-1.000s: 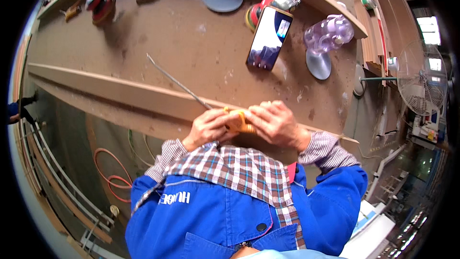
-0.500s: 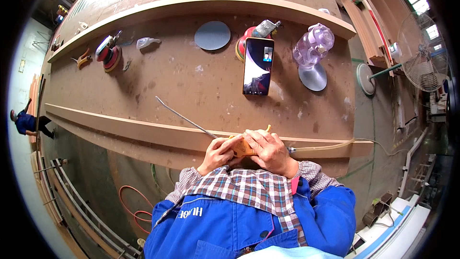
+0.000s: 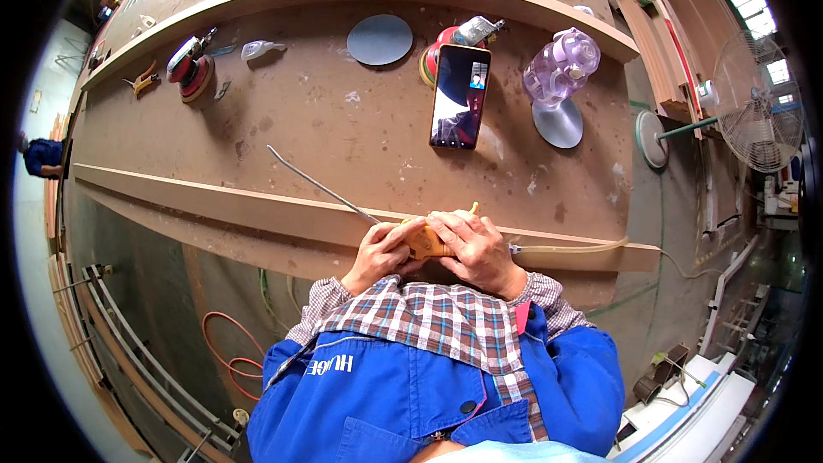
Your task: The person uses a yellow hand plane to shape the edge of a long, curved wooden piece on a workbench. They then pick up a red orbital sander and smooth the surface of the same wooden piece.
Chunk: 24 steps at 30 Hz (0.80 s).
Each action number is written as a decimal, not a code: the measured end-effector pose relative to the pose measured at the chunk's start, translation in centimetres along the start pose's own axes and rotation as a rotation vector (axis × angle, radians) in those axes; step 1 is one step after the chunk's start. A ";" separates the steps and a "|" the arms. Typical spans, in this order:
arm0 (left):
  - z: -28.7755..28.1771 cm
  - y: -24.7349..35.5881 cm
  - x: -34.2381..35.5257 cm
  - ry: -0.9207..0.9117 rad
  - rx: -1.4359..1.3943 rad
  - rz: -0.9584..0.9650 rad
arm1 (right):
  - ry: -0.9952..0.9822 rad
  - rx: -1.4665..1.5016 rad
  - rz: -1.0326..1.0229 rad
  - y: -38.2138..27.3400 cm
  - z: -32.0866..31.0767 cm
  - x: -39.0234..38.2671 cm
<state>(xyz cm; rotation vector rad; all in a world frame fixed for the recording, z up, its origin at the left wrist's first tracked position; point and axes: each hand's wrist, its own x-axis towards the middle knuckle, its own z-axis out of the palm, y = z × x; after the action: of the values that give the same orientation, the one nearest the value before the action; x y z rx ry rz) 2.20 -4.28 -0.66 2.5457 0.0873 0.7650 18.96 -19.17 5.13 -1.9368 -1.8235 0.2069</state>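
- The left hand (image 3: pixel 377 253) and right hand (image 3: pixel 473 247) grip a yellow tool (image 3: pixel 424 243); how the fingers close underneath is hard to see.
- From the tool, a thin metal rod (image 3: pixel 317 182) slants up-left past a long wooden board (image 3: pixel 214 197); a hose (image 3: pixel 574 249) runs right.
- Beyond, a lit phone (image 3: pixel 457 99) partly hides a red sander (image 3: pixel 471 32), near a purple bottle (image 3: pixel 561 64) and a grey disc (image 3: pixel 380 39).
- A fan (image 3: pixel 759 111) stands far right.

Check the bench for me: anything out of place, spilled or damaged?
Mildly odd: a phone and a purple bottle, personal items, sit among sanders, the bottle visually overlapping a grey disc. No spill or breakage shows; pale marks dot the tabletop.
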 end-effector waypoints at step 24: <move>-1.2 -1.3 -1.8 0.001 -0.105 0.046 | -0.048 -0.018 0.004 -1.8 0.7 0.6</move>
<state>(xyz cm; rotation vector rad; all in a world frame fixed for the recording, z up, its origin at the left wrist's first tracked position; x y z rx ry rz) 0.15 -2.96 -1.27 2.4554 -0.0111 0.7685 17.06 -18.39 5.43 -1.9640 -1.8576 0.2411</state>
